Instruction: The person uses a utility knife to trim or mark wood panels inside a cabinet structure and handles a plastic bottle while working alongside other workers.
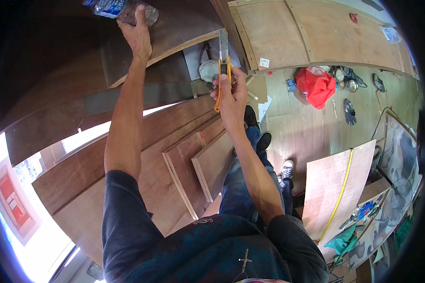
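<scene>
My left hand point(137, 37) is wrapped round a clear plastic bottle point(112, 7) with a blue cap and blue label. The bottle lies tilted over a dark brown board point(182, 21) with a pale cut edge. In my right hand point(233, 96) is an orange snap-off utility knife point(229, 66), its long blade extended and pointing away from me. The blade's tip overlaps the board's far right corner; whether it touches cannot be told. A whitish rounded bundle point(208, 70) sits just left of the knife, partly hidden below the board.
Several plywood panels point(179, 165) lean at my left side. At the right, another panel point(333, 188) bears a yellow measuring tape point(343, 184). A red bag point(315, 87) and loose shoes point(349, 112) lie on the floor. Another person's sneaker point(287, 169) stands near my legs.
</scene>
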Demonstrator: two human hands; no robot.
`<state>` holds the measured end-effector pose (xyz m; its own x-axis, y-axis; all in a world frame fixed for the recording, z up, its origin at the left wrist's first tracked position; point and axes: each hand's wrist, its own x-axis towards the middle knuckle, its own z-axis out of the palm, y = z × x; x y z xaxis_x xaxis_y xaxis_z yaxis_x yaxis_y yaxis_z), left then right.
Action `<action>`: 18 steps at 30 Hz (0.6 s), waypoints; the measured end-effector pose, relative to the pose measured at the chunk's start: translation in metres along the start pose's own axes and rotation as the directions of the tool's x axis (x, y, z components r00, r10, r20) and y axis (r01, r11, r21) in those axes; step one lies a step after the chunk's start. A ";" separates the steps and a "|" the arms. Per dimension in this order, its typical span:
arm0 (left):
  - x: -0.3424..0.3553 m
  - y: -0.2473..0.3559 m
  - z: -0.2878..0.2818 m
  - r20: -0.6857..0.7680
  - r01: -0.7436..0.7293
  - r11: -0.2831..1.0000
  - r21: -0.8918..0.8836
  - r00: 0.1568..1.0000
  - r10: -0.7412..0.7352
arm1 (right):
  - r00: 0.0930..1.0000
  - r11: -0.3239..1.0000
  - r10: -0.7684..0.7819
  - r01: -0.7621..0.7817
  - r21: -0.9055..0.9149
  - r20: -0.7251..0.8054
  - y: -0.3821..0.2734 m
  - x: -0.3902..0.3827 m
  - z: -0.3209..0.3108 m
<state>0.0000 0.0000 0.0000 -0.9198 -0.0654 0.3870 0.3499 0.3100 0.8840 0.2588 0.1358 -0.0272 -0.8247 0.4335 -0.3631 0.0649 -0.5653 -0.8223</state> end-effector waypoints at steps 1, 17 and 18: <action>-0.001 0.006 0.001 0.003 0.009 1.000 -0.007 1.000 -0.009 | 1.000 1.000 -0.003 0.003 0.000 -0.006 0.001 0.000 0.001; -0.001 0.000 -0.004 0.004 -0.007 1.000 0.021 1.000 0.007 | 0.988 0.984 -0.151 0.146 -0.100 -0.039 0.001 -0.001 0.011; -0.001 0.000 -0.005 0.003 0.008 1.000 0.026 1.000 -0.008 | 0.986 0.976 -0.163 0.155 -0.151 -0.042 0.002 -0.001 0.009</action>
<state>0.0017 -0.0048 0.0010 -0.9231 -0.0646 0.3792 0.3380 0.3342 0.8798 0.2544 0.1274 -0.0247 -0.8000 0.5490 -0.2420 0.0203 -0.3783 -0.9254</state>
